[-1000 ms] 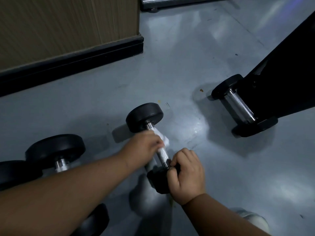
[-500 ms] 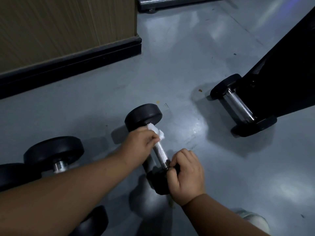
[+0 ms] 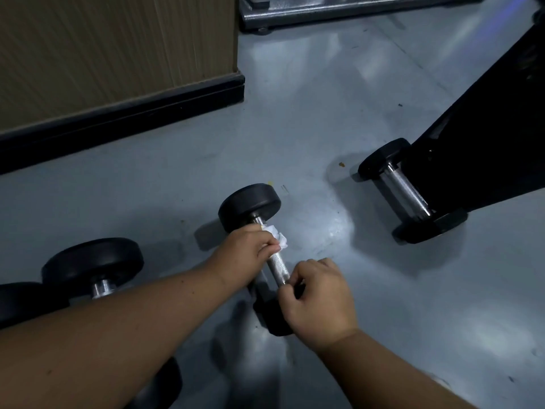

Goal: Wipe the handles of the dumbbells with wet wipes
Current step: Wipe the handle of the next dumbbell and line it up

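Observation:
A black dumbbell (image 3: 250, 203) with a knurled steel handle (image 3: 277, 267) lies on the grey floor, one head far, one near. My left hand (image 3: 244, 252) grips a white wet wipe (image 3: 280, 238) wrapped round the far end of the handle. My right hand (image 3: 317, 299) holds the dumbbell's near head, its fingers curled over the top and hiding most of it.
A second dumbbell (image 3: 93, 267) lies at the left, partly under my left forearm. A third dumbbell (image 3: 410, 191) rests at the right against a black rack leg (image 3: 486, 137). A wooden panel with a black skirting (image 3: 118, 119) runs behind. A metal frame (image 3: 339, 10) crosses the top.
My left hand has slid the wipe along the handle toward the far head, baring more of the steel. My right hand has kept its hold on the near head.

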`<state>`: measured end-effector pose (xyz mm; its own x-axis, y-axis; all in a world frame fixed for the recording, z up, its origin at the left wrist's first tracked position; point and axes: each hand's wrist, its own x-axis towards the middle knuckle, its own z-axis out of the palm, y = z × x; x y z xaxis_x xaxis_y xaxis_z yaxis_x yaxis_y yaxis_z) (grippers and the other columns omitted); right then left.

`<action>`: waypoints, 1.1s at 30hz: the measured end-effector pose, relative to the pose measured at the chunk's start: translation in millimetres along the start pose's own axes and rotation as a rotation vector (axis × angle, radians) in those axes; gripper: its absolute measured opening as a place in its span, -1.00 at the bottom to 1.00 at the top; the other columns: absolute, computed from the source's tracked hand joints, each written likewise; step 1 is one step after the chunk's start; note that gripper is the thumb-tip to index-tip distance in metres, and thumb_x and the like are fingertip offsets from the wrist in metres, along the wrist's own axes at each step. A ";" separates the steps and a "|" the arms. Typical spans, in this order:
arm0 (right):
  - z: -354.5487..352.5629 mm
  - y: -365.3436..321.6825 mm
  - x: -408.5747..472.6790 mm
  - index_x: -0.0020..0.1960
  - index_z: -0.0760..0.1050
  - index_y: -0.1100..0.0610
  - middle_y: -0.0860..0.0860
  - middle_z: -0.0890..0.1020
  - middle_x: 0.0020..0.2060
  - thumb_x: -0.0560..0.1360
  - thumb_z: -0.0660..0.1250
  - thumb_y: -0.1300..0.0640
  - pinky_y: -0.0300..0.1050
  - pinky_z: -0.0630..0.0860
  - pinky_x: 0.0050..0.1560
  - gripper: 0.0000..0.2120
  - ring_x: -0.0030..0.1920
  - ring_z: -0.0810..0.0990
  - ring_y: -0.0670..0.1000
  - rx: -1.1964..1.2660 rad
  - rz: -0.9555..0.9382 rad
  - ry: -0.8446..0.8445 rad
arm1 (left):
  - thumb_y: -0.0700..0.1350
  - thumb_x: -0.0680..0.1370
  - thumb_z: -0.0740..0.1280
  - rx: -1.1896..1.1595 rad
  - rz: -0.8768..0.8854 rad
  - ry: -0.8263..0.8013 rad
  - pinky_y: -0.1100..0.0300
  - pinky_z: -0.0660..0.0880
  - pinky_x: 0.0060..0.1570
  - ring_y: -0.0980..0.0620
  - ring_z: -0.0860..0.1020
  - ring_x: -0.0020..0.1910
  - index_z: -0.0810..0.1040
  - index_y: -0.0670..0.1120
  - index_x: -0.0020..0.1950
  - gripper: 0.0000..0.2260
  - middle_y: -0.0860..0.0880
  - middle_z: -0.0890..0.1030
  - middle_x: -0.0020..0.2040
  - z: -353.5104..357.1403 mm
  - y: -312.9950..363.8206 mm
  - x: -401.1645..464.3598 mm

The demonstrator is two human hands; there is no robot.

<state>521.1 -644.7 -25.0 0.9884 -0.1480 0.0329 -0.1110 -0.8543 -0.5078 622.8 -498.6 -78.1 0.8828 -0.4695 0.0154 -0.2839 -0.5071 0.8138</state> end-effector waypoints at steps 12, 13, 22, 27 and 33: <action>5.4 11.9 -9.6 -0.29 0.40 0.12 -0.01 0.43 -0.33 0.25 0.24 0.14 -0.13 0.19 -0.24 -0.93 -0.29 0.37 0.09 -0.046 -0.151 0.105 | -0.14 0.53 0.47 -0.039 0.043 -0.067 0.37 0.38 -0.16 0.13 0.51 -0.17 0.73 -0.06 -0.07 -0.96 0.08 0.52 -0.22 1.4 -0.2 -1.5; 4.8 12.8 -8.9 -0.29 0.40 0.12 -0.01 0.43 -0.32 0.25 0.24 0.14 -0.13 0.19 -0.25 -0.94 -0.29 0.37 0.08 -0.037 -0.151 0.107 | -0.16 0.53 0.49 -0.050 0.002 0.013 0.46 0.34 -0.20 0.16 0.50 -0.18 0.74 -0.09 -0.05 -0.95 0.10 0.50 -0.25 -3.6 -4.3 5.6; 7.6 8.0 -10.6 -0.30 0.40 0.12 0.03 0.43 -0.34 0.27 0.28 0.15 -0.13 0.17 -0.24 -0.93 -0.31 0.36 0.12 -0.062 -0.201 0.136 | -0.08 0.54 0.33 -0.028 0.161 -0.218 0.18 0.39 -0.14 0.14 0.51 -0.15 0.60 0.06 -0.18 -0.88 0.08 0.51 -0.16 18.5 13.9 -19.6; 9.3 7.0 -12.7 -0.31 0.40 0.15 0.03 0.43 -0.33 0.27 0.28 0.14 -0.07 0.24 -0.29 -0.92 -0.31 0.36 0.12 -0.076 -0.184 0.119 | -0.12 0.55 0.44 -0.032 -0.011 0.087 0.43 0.36 -0.14 0.14 0.48 -0.20 0.72 -0.07 -0.09 -0.92 0.08 0.48 -0.25 0.7 1.9 5.1; 8.1 6.4 -11.5 -0.29 0.42 0.14 0.05 0.44 -0.29 0.28 0.28 0.14 -0.11 0.21 -0.26 -0.93 -0.30 0.37 0.11 -0.032 -0.200 0.155 | 0.08 0.50 0.23 0.023 0.099 -0.235 0.27 0.40 -0.17 0.22 0.51 -0.14 0.59 0.08 -0.04 -0.82 0.19 0.49 -0.16 15.7 18.7 -25.1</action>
<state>509.9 -644.4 -35.6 0.9636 -0.0474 0.2630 0.0792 -0.8894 -0.4503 589.5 -507.6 -72.3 0.7394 -0.6719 -0.0431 -0.3757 -0.4649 0.8017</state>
